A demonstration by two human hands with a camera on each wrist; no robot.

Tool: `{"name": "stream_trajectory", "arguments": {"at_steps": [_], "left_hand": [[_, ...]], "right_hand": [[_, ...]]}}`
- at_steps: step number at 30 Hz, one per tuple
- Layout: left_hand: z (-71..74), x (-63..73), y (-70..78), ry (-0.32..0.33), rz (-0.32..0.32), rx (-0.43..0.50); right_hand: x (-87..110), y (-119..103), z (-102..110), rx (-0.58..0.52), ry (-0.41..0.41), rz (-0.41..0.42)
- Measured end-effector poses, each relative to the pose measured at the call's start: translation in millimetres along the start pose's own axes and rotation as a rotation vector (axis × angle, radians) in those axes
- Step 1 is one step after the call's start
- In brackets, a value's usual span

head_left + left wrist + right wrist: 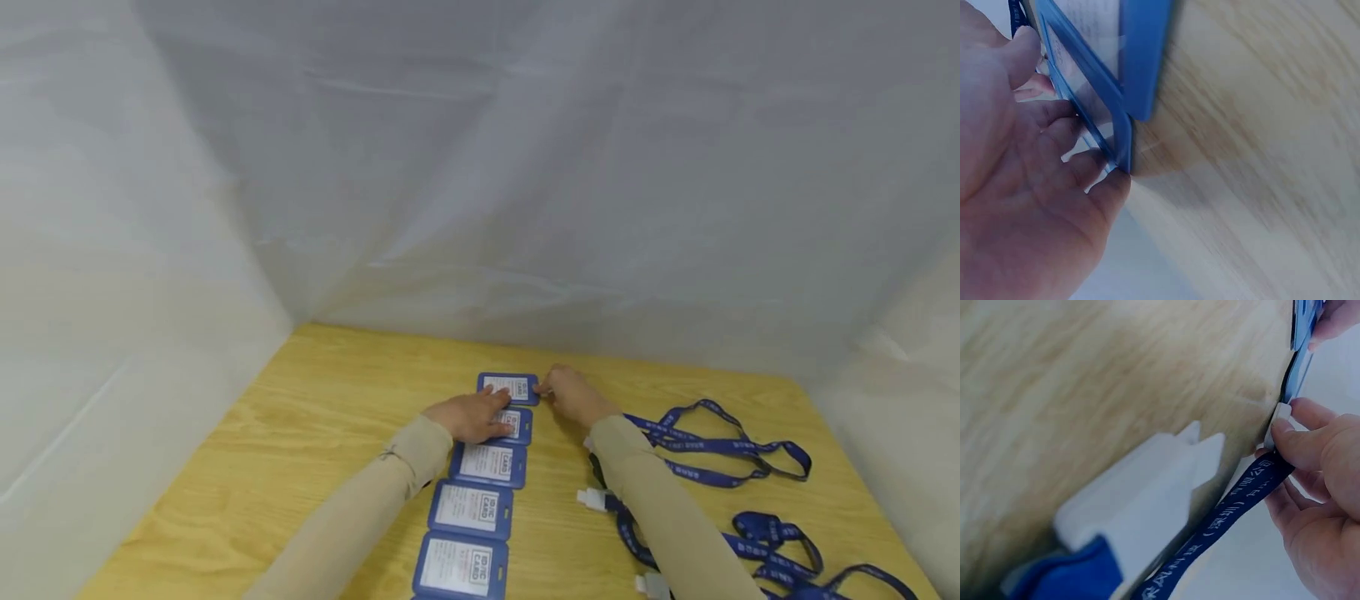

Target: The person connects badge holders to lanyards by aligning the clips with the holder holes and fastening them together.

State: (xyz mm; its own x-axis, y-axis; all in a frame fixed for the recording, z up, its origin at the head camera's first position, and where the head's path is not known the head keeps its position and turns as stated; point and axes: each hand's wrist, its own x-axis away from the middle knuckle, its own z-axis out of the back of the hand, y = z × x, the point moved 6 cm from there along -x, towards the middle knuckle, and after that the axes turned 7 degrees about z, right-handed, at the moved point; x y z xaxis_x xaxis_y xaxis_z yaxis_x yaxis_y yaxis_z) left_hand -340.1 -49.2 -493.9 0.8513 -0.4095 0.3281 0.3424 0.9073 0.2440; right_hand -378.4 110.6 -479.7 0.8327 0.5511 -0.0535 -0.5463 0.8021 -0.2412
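Observation:
A column of blue ID card holders with white cards runs away from me over the table. My left hand (471, 417) lies across the far end of it, fingers extended on the farthest card holder (510, 387) and the second card holder (527, 427). In the left wrist view its fingertips touch the holders' edges. At the farthest holder's slotted end, my right hand (573, 396) pinches the white clip (1279, 424) of a navy lanyard (1229, 503) between thumb and fingers. The clip's tip meets the holder's edge in the right wrist view.
Nearer me in the column are a third card holder (489, 463), a fourth card holder (471, 508) and a fifth card holder (450, 567). Right of them, navy lanyards (780, 550) lie looped, with another white clip (592, 498) under my right forearm. Pale sheeting (525, 167) walls the wooden table (337, 400).

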Motion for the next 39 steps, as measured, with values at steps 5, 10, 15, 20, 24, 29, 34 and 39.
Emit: {"name": "stream_trajectory", "arguments": {"at_steps": [5,10,15,20,24,29,34,39], "left_hand": [[3.5,-2.4,5.1,0.018,-0.030,-0.028],[5.3,-1.1,1.0,0.006,-0.061,0.006],[3.3,1.0,-7.1,-0.002,-0.052,0.055],[4.1,0.0,-8.6,0.010,-0.073,0.076],[6.3,3.6,-8.7,0.036,-0.086,0.055],[13.5,15.5,-5.8,0.084,-0.130,0.040],[25.0,35.5,-2.6,0.141,-0.167,0.069],[30.9,57.1,-3.3,0.196,-0.174,0.079]], "right_hand": [[8.9,6,5,-0.091,0.066,-0.030],[22.6,2,29,-0.125,0.128,0.006],[39.4,-5,64,-0.112,0.150,0.042],[63.4,-4,88,-0.061,0.185,0.044],[77.1,-8,91,-0.010,0.188,0.071],[85.6,-11,84,-0.006,0.156,0.060],[85.1,-8,73,-0.021,0.148,0.069],[79.8,0,54,-0.028,0.083,0.042]]}}
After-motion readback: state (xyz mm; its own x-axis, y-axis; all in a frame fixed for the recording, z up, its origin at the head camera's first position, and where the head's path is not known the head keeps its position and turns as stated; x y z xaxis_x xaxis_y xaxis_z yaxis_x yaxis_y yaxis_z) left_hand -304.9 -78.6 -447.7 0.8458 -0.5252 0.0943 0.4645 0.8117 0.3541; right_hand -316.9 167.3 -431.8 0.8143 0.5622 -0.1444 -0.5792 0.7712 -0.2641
